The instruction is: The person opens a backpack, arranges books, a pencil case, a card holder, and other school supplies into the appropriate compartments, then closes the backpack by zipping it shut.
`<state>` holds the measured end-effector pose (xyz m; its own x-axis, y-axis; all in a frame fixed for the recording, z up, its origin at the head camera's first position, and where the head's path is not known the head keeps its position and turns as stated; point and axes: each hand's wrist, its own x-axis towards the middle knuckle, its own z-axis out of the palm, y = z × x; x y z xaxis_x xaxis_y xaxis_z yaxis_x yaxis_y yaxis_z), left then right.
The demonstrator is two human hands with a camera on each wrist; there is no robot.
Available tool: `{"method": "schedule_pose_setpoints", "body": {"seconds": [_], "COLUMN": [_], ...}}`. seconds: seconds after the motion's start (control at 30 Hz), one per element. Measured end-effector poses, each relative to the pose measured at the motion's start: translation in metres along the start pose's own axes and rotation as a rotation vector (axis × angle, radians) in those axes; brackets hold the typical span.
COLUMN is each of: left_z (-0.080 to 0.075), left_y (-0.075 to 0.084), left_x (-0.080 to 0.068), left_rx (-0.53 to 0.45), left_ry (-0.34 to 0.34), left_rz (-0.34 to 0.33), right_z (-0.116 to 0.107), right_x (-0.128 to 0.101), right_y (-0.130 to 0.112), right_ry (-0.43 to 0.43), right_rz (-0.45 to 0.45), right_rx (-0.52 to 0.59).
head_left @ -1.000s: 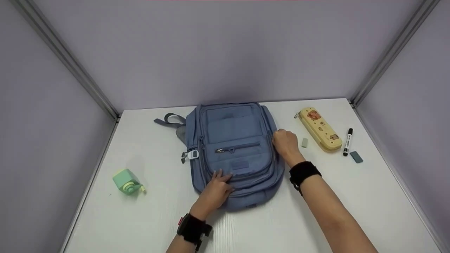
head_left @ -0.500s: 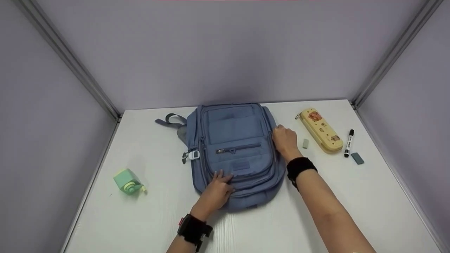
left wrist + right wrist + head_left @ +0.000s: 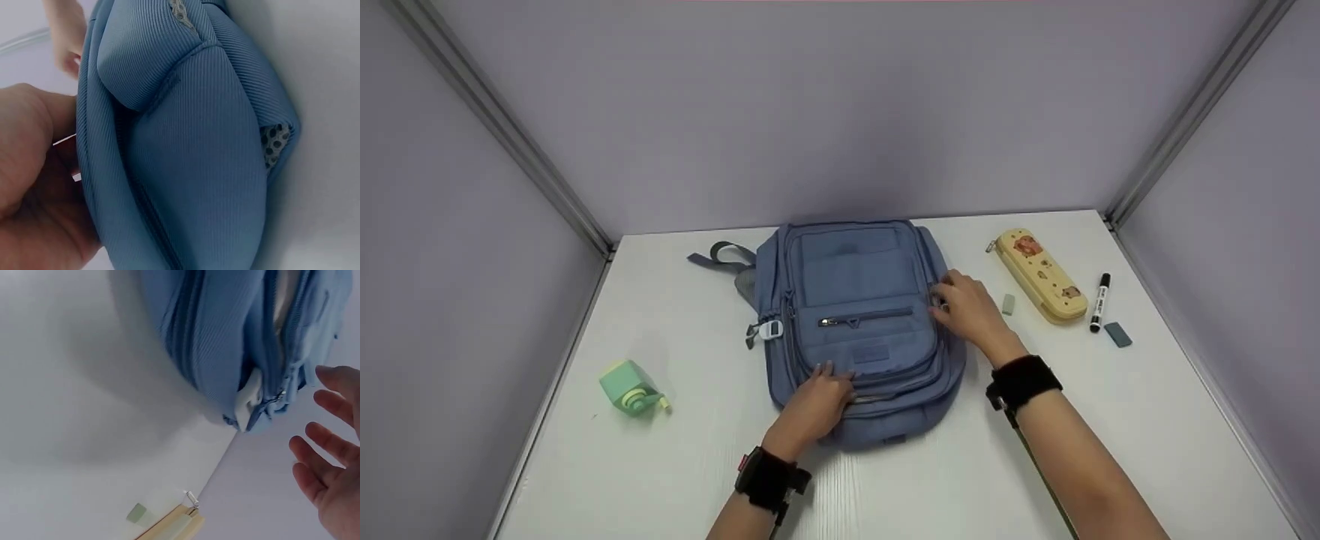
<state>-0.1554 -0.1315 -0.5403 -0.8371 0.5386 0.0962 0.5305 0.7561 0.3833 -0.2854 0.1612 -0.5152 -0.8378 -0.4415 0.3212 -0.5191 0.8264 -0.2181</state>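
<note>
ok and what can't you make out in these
Inside of the backpack: right wrist view, fabric hides all but a pale strip between zip edges.
Whether the left hand grips or just presses: left wrist view, the backpack's edge hides its fingertips.
Lettering on the marker: head view, too small to read.
Most of the pencil case: right wrist view, cut off by the bottom edge.

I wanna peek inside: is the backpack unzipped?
Partly: the backpack has a zip gaping in the right wrist view, something pale between its edges.
</note>
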Motion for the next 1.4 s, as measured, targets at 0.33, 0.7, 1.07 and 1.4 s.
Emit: {"method": "schedule_pose_setpoints", "body": {"seconds": [0.33, 0.7, 1.07, 1.4], "left_z": [-0.006, -0.028, -0.031, -0.023], "left_y": [0.005, 0.014, 0.013, -0.008], "left_x": [0.005, 0.007, 0.005, -0.010], "left_rx": [0.090, 0.124, 0.037, -0.053], "left_ry": [0.181, 0.314, 0.322, 0.322], "left_rz": [0.035, 0.100, 0.165, 0.179], "right_z": [0.008, 0.020, 0.018, 0.009], "right_x": [-0.064, -0.079, -0.080, -0.074], "right_y": [-0.044, -0.051, -0.055, -0.062], "right_ry": [-0.244, 0.009, 0.156, 0.115], "right_rz": [-0.167, -0.279, -0.274, -0.259], "right_rx": [0.227, 0.183, 0.120, 0.070]}}
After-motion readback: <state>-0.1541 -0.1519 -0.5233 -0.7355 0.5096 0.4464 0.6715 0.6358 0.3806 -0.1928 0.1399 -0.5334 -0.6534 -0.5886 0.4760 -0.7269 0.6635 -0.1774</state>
